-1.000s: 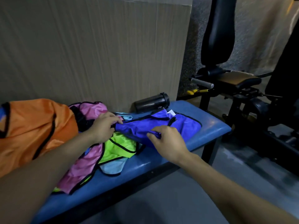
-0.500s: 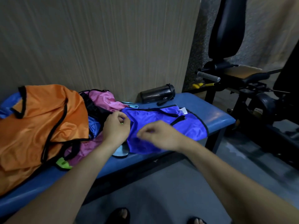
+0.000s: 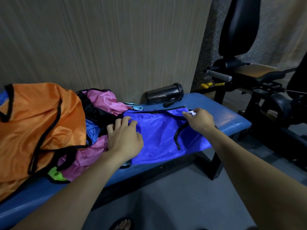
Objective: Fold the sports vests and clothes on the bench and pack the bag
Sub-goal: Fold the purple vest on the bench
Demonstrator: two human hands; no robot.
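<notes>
A blue vest (image 3: 159, 138) with black trim lies spread across the right half of the padded blue bench (image 3: 232, 120). My left hand (image 3: 124, 138) lies flat on its left edge, fingers spread. My right hand (image 3: 199, 120) rests on the vest's upper right part, its fingertips at the white label. To the left lies a heap: an orange vest (image 3: 36, 123) on top, a pink vest (image 3: 103, 102), a black garment (image 3: 96, 113) and a green vest (image 3: 56, 175) peeking out below. I see no bag.
A dark shaker bottle (image 3: 163, 95) lies on its side against the wall at the back of the bench. Black gym machines (image 3: 265, 80) stand close to the bench's right end. Grey floor runs in front, with a sandalled foot (image 3: 123, 224) below.
The blue vest has been spread flatter over the bench. My left hand opened and now presses on the left edge; my right hand moved to the far right corner by the label.
</notes>
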